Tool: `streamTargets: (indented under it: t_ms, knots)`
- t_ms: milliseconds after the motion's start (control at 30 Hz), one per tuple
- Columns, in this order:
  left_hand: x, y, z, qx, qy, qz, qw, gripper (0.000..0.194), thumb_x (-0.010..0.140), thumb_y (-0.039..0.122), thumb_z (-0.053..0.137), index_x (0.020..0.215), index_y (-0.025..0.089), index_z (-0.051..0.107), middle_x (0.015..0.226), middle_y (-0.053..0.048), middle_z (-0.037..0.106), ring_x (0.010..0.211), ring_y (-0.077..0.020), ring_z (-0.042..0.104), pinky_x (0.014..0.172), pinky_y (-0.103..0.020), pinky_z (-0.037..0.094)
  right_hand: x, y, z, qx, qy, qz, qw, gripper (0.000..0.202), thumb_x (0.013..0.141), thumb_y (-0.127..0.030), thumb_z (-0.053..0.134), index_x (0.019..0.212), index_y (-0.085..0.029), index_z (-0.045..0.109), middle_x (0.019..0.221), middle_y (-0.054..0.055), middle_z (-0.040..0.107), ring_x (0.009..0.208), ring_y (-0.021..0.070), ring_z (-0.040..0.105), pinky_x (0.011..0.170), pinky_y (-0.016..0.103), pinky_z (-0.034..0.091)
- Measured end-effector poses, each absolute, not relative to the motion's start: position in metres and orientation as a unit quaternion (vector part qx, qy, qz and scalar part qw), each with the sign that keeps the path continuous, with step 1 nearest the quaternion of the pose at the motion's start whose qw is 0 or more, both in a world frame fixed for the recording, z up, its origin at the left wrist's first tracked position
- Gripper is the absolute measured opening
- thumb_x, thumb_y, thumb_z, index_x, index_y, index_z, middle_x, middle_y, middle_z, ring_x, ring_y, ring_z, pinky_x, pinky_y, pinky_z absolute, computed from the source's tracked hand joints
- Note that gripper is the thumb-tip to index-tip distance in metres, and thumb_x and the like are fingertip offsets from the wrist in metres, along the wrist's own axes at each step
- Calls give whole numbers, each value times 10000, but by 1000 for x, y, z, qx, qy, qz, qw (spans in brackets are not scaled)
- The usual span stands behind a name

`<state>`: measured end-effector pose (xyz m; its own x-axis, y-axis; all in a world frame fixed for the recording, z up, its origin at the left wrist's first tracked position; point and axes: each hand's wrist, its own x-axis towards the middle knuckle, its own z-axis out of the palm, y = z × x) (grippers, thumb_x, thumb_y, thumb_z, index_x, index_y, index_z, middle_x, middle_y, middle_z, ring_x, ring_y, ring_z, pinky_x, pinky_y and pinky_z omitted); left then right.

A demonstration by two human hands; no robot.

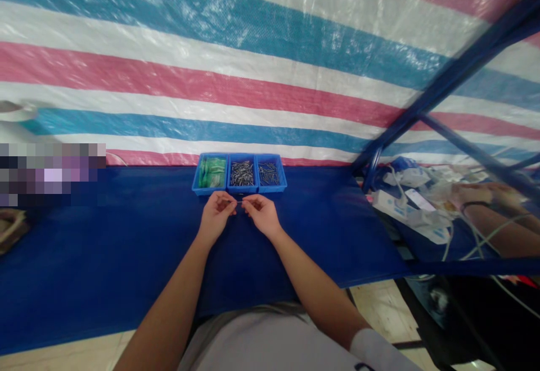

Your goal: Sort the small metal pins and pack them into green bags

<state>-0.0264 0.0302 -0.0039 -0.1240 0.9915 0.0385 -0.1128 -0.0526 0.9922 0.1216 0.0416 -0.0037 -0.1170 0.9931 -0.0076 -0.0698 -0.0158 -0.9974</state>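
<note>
My left hand (217,212) and my right hand (261,213) meet just in front of three blue bins, fingertips pinched. Between them runs a thin, pale metal piece (239,202), with one end at each hand; it is too small to tell its exact kind. The left bin (196,187) holds green plastic packets (213,171). Many short, shiny metal parts (242,173) lie in the middle bin (243,189). In the right bin (272,189) are fewer, longer metal pieces (269,173) that look like screws or nails.
A dark blue tabletop (113,258) stretches beneath the bins. Behind stands a striped plastic sheet (253,84). To the right, a blue metal frame (426,98) borders a neighbouring table with white boxes (413,213), cables and another person's arm (498,222). A brown container (10,227) sits at far left.
</note>
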Motion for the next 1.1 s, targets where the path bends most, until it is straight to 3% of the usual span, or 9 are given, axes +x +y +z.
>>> streamTargets:
  t_ms: [233, 433, 700, 1000, 1100]
  knots:
    - [-27, 30, -5, 467, 486, 567, 473, 281, 738, 361, 682, 880, 195, 504, 609, 53, 581, 512, -103, 555, 525, -231, 439, 122, 41, -3, -451, -514, 548, 483, 199, 728, -367, 702, 804, -185, 675, 674, 1, 681, 526, 108, 568, 528, 239, 470]
    - [-27, 29, -4, 489, 491, 544, 474, 246, 832, 389, 588, 940, 196, 480, 466, 94, 476, 423, -84, 437, 475, -207, 349, 121, 41, -4, -436, -519, 561, 476, 225, 722, -383, 712, 813, -179, 687, 709, 22, 705, 545, 117, 590, 518, 239, 476]
    - [-24, 29, -6, 478, 470, 568, 478, 328, 750, 388, 675, 958, 192, 514, 685, 35, 606, 560, -112, 588, 547, -243, 447, 121, 42, -5, -456, -494, 555, 490, 245, 708, -406, 717, 797, -181, 684, 689, 17, 693, 542, 121, 588, 535, 253, 497]
    - [-24, 27, -5, 498, 469, 544, 486, 283, 856, 429, 563, 998, 195, 492, 457, 106, 446, 430, -112, 510, 515, -246, 423, 119, 38, -2, -433, -510, 570, 477, 203, 715, -365, 714, 804, -184, 691, 681, 11, 688, 516, 107, 565, 526, 244, 484]
    - [-24, 27, -6, 501, 476, 546, 474, 276, 867, 427, 547, 1004, 190, 509, 506, 73, 514, 482, -113, 533, 535, -247, 432, 120, 38, -1, -433, -512, 564, 481, 200, 722, -366, 715, 807, -185, 692, 662, 4, 679, 513, 107, 564, 530, 246, 487]
